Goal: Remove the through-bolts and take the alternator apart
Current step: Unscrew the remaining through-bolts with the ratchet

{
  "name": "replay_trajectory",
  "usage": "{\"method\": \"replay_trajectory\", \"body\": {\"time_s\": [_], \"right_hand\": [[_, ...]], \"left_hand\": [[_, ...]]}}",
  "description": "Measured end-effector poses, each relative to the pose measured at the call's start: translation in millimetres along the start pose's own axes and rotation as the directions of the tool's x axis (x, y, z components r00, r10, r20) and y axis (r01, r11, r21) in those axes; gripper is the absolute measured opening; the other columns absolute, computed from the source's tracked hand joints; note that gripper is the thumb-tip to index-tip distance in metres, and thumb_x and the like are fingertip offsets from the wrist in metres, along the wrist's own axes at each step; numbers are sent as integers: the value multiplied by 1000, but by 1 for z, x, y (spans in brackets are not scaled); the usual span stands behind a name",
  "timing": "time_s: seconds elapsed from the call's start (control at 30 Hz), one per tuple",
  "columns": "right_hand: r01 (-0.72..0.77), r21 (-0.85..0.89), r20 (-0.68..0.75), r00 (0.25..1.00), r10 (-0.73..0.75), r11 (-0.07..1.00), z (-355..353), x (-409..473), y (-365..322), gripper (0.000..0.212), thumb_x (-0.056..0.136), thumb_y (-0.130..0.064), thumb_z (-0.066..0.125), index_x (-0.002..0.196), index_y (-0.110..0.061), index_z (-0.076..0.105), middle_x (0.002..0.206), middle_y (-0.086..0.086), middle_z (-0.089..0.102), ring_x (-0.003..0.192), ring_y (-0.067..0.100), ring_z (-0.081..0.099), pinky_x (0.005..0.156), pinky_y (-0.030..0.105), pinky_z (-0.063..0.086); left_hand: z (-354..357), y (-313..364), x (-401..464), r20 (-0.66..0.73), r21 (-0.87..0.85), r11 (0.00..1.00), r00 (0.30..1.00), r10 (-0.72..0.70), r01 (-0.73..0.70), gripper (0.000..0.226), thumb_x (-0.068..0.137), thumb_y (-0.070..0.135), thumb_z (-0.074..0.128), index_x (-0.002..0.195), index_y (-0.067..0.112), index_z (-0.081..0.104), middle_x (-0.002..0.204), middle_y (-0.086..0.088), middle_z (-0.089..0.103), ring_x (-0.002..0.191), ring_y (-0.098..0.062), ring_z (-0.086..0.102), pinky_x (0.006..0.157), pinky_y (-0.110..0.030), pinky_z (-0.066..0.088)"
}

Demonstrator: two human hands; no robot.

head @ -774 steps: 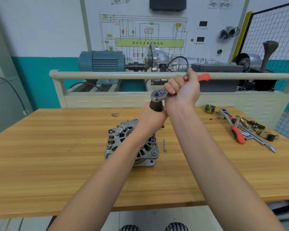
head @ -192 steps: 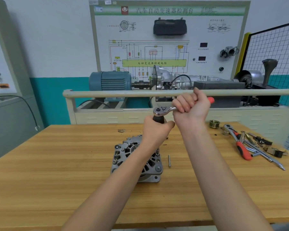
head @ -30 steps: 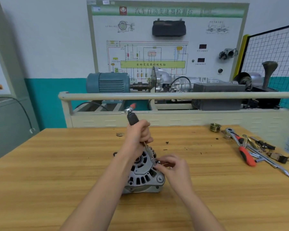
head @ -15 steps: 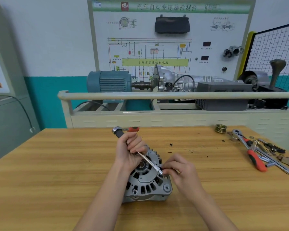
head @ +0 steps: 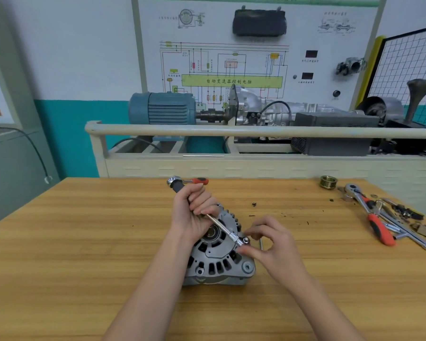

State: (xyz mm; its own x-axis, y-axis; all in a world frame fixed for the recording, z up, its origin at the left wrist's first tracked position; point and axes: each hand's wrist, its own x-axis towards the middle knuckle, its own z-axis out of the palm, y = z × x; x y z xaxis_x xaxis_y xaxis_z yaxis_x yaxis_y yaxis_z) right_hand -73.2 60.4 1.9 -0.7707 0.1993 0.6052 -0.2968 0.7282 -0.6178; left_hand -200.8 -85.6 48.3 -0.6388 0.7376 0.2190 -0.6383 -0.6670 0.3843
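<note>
The grey alternator (head: 219, 262) lies flat on the wooden bench (head: 84, 242), vented end plate up. My left hand (head: 194, 212) is wrapped around a ratchet with a long extension bar (head: 223, 226); its red handle sticks out behind the hand. The bar slants down to a socket at the alternator's right rim. My right hand (head: 268, 239) pinches a through-bolt head (head: 246, 240) right beside the socket tip. A loose bolt (head: 261, 243) lies on the bench, partly hidden under my right hand.
At the bench's right end lie a second red-handled ratchet (head: 369, 215), wrenches and small parts, with a brass pulley (head: 328, 182) behind them. Dark crumbs dot the wood. A railed training stand (head: 231, 131) with a blue motor stands behind the bench.
Over the last second my left hand tipped the ratchet and extension from near upright to slanting across the alternator. My right fingers stayed at the bolt on the right rim.
</note>
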Motion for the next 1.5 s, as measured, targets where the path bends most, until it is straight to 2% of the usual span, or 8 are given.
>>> {"method": "replay_trajectory", "body": {"time_s": [0.1, 0.3, 0.47, 0.57, 0.77, 1.03, 1.3, 1.5], "right_hand": [[-8, -58, -87, 996, 3, 998, 5, -2, -5, 14, 68, -24, 80, 79, -20, 72, 80, -15, 57, 74, 2, 55, 69, 6, 41], [141, -165, 64, 989, -132, 976, -4, 0, -8, 13, 79, 4, 71, 88, -5, 74, 85, 0, 61, 78, 7, 57, 74, 8, 43], [41, -105, 129, 991, -28, 994, -9, -1, -7, 26, 80, -14, 74, 105, -18, 68, 98, -17, 56, 86, -2, 54, 83, 15, 45], [-42, -136, 37, 998, 47, 990, -1, -4, -9, 27, 72, -29, 80, 95, -22, 68, 90, -17, 56, 79, -1, 53, 74, 12, 44], [52, -152, -90, 994, -67, 987, 1, -2, -15, 7, 77, -7, 76, 83, -10, 74, 82, -10, 61, 77, -4, 55, 73, 6, 42], [187, -102, -221, 953, -206, 977, -28, 12, -37, 10, 76, -4, 75, 83, -10, 73, 82, -7, 63, 79, -1, 58, 74, 6, 44], [-258, 207, -425, 845, 325, 944, -11, -4, 19, 14, 79, -11, 75, 88, -20, 72, 75, -11, 67, 76, 13, 67, 72, 24, 53], [-561, 119, -437, 711, 551, 819, 11, -18, 69, 14, 80, -13, 75, 93, -8, 75, 85, 2, 73, 81, 14, 66, 75, 21, 47]], "left_hand": [[-1, -1, 0, -13, -14, 1000, 1000, 4, -4, 40, 78, 6, 51, 43, 17, 37, 32, 6, 30, 34, -5, 17, 31, -19, 35], [-2, 0, -2, 25, -36, 999, 1000, 6, -5, 44, 60, -4, 72, 43, 16, 37, 33, 5, 32, 35, -5, 18, 33, -18, 32], [-3, -1, -2, 27, -41, 999, 999, 17, -15, 44, 60, -4, 72, 43, 16, 37, 33, 5, 31, 36, -4, 17, 33, -16, 30], [-2, -1, -3, 15, -33, 999, 1000, 19, -19, 40, 68, -1, 62, 42, 16, 37, 33, 5, 32, 36, -4, 17, 35, -15, 28], [-4, -2, -1, -26, -50, 998, 999, 26, -27, 39, 79, 9, 46, 42, 17, 37, 33, 6, 31, 36, -4, 17, 34, -14, 27], [-3, -1, -3, 17, -52, 998, 999, 29, -28, 46, 56, -5, 75, 42, 16, 37, 33, 6, 31, 36, -4, 17, 35, -14, 26], [0, -3, -5, -14, -61, 997, 998, 54, -54, 37, 72, 3, 55, 42, 17, 36, 33, 6, 31, 36, -3, 15, 34, -13, 26], [-2, -3, -4, -34, -77, 996, 998, 48, -51, 37, 74, 6, 51, 42, 18, 35, 33, 7, 29, 36, -3, 15, 33, -13, 25]]}}
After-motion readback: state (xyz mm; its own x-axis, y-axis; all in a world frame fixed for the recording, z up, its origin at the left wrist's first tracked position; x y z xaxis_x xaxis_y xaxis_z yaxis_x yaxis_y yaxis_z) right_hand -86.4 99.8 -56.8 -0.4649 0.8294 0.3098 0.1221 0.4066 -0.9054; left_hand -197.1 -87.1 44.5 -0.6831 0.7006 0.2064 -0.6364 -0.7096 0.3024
